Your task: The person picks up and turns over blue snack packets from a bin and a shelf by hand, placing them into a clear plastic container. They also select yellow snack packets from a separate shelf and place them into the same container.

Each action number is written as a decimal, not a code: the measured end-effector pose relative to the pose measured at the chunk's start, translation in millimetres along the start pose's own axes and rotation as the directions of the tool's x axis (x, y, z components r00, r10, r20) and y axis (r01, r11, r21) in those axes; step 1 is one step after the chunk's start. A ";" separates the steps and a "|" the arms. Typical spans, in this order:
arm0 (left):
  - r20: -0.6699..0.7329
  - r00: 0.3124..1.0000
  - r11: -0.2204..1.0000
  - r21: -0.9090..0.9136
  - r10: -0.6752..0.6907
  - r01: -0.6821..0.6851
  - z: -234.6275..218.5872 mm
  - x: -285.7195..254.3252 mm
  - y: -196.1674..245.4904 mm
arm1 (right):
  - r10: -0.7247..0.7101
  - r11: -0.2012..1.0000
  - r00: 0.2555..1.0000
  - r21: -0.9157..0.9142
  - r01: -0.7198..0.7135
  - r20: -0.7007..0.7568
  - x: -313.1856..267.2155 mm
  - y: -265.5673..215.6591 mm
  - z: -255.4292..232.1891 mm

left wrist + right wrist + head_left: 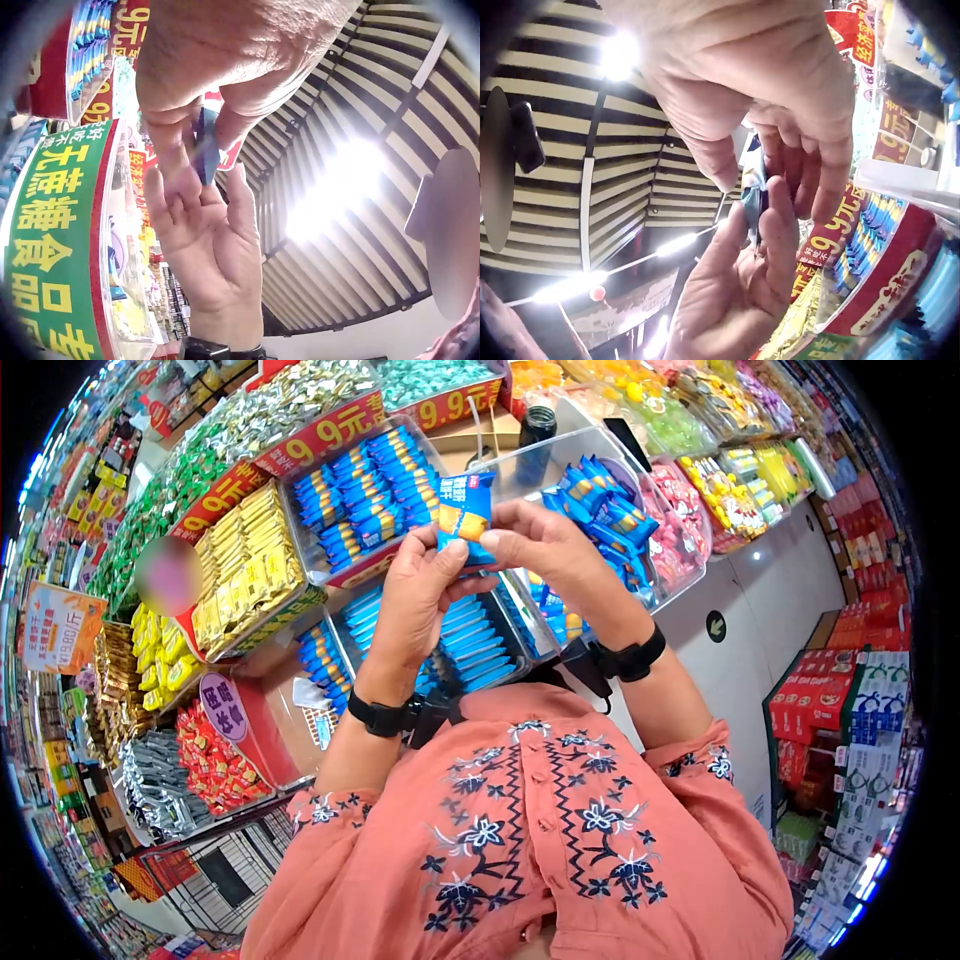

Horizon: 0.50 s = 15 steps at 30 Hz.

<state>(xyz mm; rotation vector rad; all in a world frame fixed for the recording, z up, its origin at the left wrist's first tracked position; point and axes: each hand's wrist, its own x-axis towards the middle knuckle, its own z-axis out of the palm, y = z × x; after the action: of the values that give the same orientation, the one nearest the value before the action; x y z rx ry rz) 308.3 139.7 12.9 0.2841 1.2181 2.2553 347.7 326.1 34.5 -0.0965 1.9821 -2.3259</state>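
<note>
A small blue biscuit packet [466, 500], printed with golden biscuits, is held up over the display bins in the head view. My left hand [425, 580] pinches its lower left part, thumb across the front. From the other side, my right hand [548, 547] grips the right edge between thumb and bent fingers. Seen edge-on in the left wrist view, the packet [207, 142] sits between the fingers of both hands. The right wrist view also has the packet [754, 187] on edge, its far face hidden by fingers.
Below the hands, a bin [520, 645] holds rows of blue packets. Similar blue packets [365, 485] fill a tray behind, and loose ones [610, 510] lie in a clear bin at right. Yellow packets [250, 565] stand left. A dark bottle [535, 445] is at the back.
</note>
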 end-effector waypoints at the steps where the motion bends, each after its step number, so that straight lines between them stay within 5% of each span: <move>1: 0.000 1.000 1.000 0.008 0.005 -0.005 -0.2 -0.8 -0.9 | -0.008 1.000 1.000 0.000 0.008 -0.004 2.1 5.1 2.3; 6: -0.021 1.000 0.934 0.358 -0.003 0.010 -14.5 -2.8 2.4 | 0.052 0.994 0.998 -0.091 -0.054 -0.018 9.1 10.9 1.6; 8: -0.049 0.994 0.844 0.533 0.096 -0.055 -30.2 0.3 9.6 | 0.050 0.991 0.999 -0.122 -0.050 -0.007 8.2 4.5 3.6; 10: -0.013 0.968 0.819 0.536 0.249 -0.203 -38.8 3.0 19.1 | 0.097 0.985 0.994 -0.145 -0.089 0.052 7.8 -2.5 2.3; 15: 0.069 0.976 0.755 0.623 0.205 -0.203 -35.5 -3.0 42.4 | 0.139 0.969 0.984 -0.219 -0.112 0.111 10.7 -4.6 5.3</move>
<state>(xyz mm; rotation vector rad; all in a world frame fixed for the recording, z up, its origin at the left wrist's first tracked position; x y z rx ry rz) 279.8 94.6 27.9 0.6944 2.0113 1.9341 337.4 320.5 39.8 -0.1235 2.1010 -1.9761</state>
